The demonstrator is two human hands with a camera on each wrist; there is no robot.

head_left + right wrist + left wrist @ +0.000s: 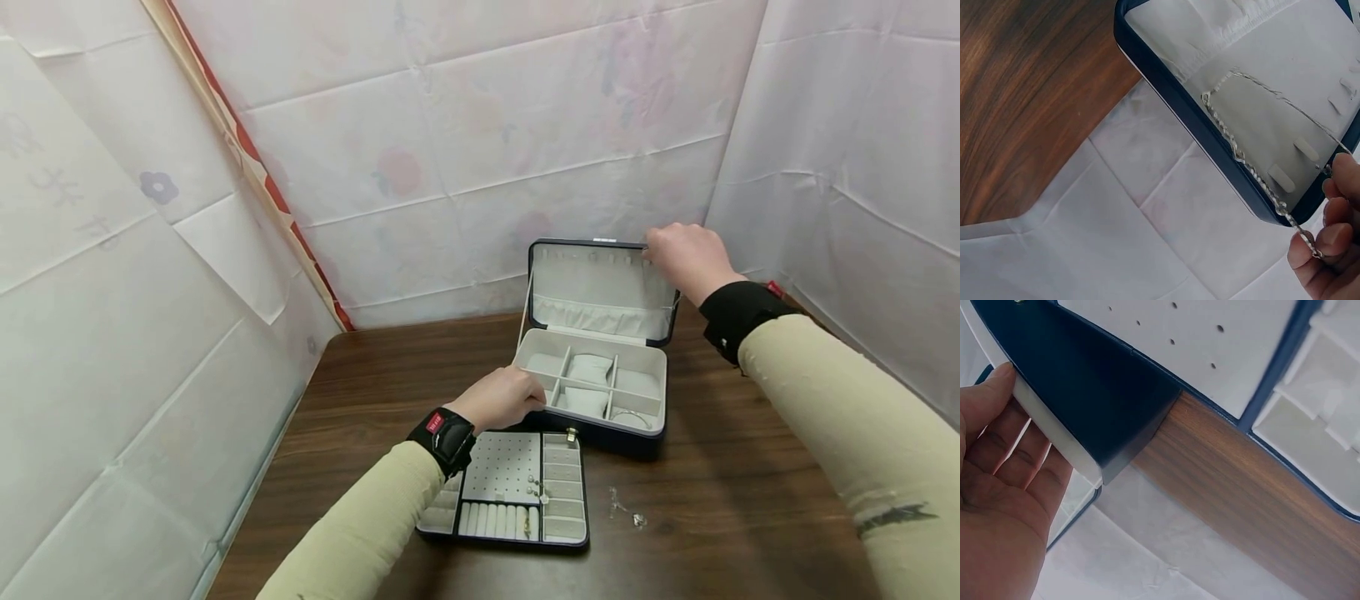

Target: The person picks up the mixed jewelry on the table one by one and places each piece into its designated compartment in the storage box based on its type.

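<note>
A dark blue jewelry box with white compartments stands on the table, its lid raised. My left hand grips the box's front left rim; in the left wrist view, the thumb and fingers of that hand pinch the pale rim. Up at the lid's top right corner is my right hand. Between its fingertips it holds a silver chain, which hangs in a loop before the lid's white lining. Small hooks line the lid near this hand.
A removed tray lies in front of the box, with earrings and a ring in it. Small silver jewelry lies to its right. Watch cushions and a bracelet occupy box compartments. White sheeting hangs behind.
</note>
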